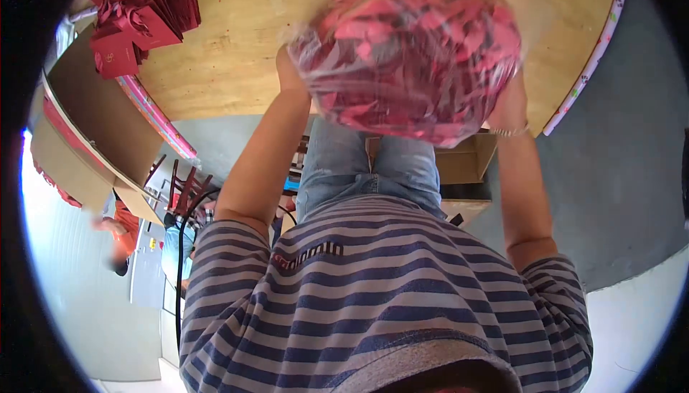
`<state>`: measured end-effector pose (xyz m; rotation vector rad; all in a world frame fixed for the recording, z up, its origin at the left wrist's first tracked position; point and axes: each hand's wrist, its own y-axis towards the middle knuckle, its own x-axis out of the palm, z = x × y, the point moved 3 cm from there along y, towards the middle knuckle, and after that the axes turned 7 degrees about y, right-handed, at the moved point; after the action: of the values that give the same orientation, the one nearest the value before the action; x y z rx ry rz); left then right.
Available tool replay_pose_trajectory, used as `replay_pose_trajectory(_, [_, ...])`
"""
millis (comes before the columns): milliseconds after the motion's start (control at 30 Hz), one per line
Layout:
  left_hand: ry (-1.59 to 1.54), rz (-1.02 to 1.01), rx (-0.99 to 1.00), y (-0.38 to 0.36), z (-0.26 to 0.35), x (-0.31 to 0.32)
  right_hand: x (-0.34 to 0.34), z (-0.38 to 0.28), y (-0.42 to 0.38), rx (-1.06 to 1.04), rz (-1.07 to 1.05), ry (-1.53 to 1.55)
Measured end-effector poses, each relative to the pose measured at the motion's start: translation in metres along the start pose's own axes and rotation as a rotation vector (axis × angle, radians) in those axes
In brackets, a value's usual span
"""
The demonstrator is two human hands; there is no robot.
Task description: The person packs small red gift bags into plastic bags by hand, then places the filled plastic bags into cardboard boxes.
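**Plastic bag spans the gap between my two hands**

My left hand point(288, 76) and right hand point(511, 102) hold a clear plastic bag point(423, 63) stuffed with red and pink pieces, one at each side. It hides most of my fingers, so I cannot tell how far they are curled. From my left hand, the bag lies directly to the right, touching; from my right hand, directly to the left. Its long axis runs across me, from one hand towards the other, so neither hand is clearly nearer. Loose, crinkled film bunches beside my left hand; my right hand sits slightly closer to my body, a bracelet point(509, 132) at its wrist. Behind the bag spreads the wooden tabletop point(230, 27). Well out beyond my left hand, dark red ribboned gift bags point(154, 25) lie piled near the table's edge.
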<state>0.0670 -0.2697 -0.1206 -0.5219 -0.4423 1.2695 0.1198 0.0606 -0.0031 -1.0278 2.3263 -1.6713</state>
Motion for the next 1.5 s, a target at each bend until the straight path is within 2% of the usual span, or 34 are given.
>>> replay_pose_trajectory(33, [-0.563,-0.144,-0.122,0.020,-0.020,-0.004,0.000,-0.011,0.019,-0.013,0.015,-0.055])
replay_pose_trajectory(67, [0.009,-0.052,-0.288,0.029,0.004,0.000,-0.003,-0.014,0.046,-0.082,0.100,-0.169])
replay_pose_trajectory(100, [0.009,-0.050,-0.283,0.039,0.000,0.000,-0.005,-0.015,0.068,-0.148,0.186,-0.281])
replay_pose_trajectory(133, [0.476,-0.063,-0.190,0.061,-0.009,-0.004,-0.005,-0.016,0.079,-0.148,0.182,-0.278])
replay_pose_trajectory(167, [0.940,-0.072,-0.089,0.078,-0.018,-0.007,-0.006,-0.018,0.087,-0.167,0.231,-0.452])
replay_pose_trajectory(200, [0.944,-0.068,-0.088,0.087,-0.027,-0.013,-0.007,-0.020,0.093,-0.188,0.280,-0.626])
replay_pose_trajectory(233, [0.700,-0.035,-0.063,0.090,-0.034,-0.019,-0.010,-0.021,0.096,-0.182,0.278,-0.625])
replay_pose_trajectory(267, [0.455,-0.004,-0.042,0.088,-0.042,-0.026,-0.015,-0.019,0.096,-0.127,0.229,-0.481])
replay_pose_trajectory(300, [0.529,0.020,-0.027,0.088,-0.041,-0.025,-0.009,-0.019,0.090,-0.077,0.177,-0.339])
replay_pose_trajectory(333, [0.527,0.026,-0.022,0.089,-0.041,-0.023,-0.003,-0.023,0.078,-0.106,0.189,-0.337])
replay_pose_trajectory(400, [0.268,0.308,0.047,0.090,-0.040,-0.022,-0.001,-0.028,0.073,-0.105,0.157,-0.228])
replay_pose_trajectory(433, [0.260,0.310,0.051,0.082,-0.017,-0.008,-0.001,-0.032,0.072,-0.134,0.079,-0.198])
replay_pose_trajectory(500, [-0.764,0.333,-0.128,0.056,0.043,0.025,-0.007,-0.036,0.066,-0.131,0.002,-0.164])
replay_pose_trajectory(533, [-0.773,0.332,-0.130,0.054,0.039,0.024,-0.009,-0.036,0.061,-0.123,-0.074,-0.122])
replay_pose_trajectory(600, [-0.211,0.531,-0.205,0.051,0.031,0.010,-0.009,-0.031,0.052,-0.140,-0.103,-0.141])
replay_pose_trajectory(633, [-0.219,0.525,-0.206,0.052,0.028,0.009,-0.005,-0.028,0.046,-0.150,-0.135,-0.154])
replay_pose_trajectory(733, [-0.658,0.316,-0.158,0.057,0.026,0.010,0.004,-0.019,0.036,-0.123,-0.117,-0.181])
replay_pose_trajectory(800, [-0.637,0.330,-0.171,0.060,0.024,0.006,0.006,-0.019,0.036,-0.079,-0.109,-0.168])
replay_pose_trajectory(900, [-0.711,0.202,-0.231,0.071,0.022,0.008,-0.005,-0.022,0.044,-0.090,-0.140,-0.259])
replay_pose_trajectory(1067, [-0.647,0.306,-0.223,0.085,0.020,0.002,-0.030,-0.011,0.044,-0.125,-0.118,-0.283])
replay_pose_trajectory(1233, [-0.450,0.199,-0.334,0.097,0.055,0.002,-0.034,-0.025,0.034,-0.082,-0.018,-0.364])
replay_pose_trajectory(1300, [-0.392,0.157,-0.368,0.111,0.050,-0.005,-0.023,-0.049,0.036,-0.444,-0.037,-0.596])
replay_pose_trajectory(1367, [-0.346,0.026,-0.374,0.150,0.018,-0.022,-0.004,-0.061,0.035,-0.449,-0.081,-0.652])
replay_pose_trajectory(1433, [-0.250,0.107,-0.420,0.135,0.050,0.000,0.017,-0.063,0.032,-0.439,-0.186,-0.681])
replay_pose_trajectory(1500, [-0.031,0.208,-0.408,0.109,0.079,0.008,0.012,-0.054,0.036,-0.396,-0.174,-0.690])
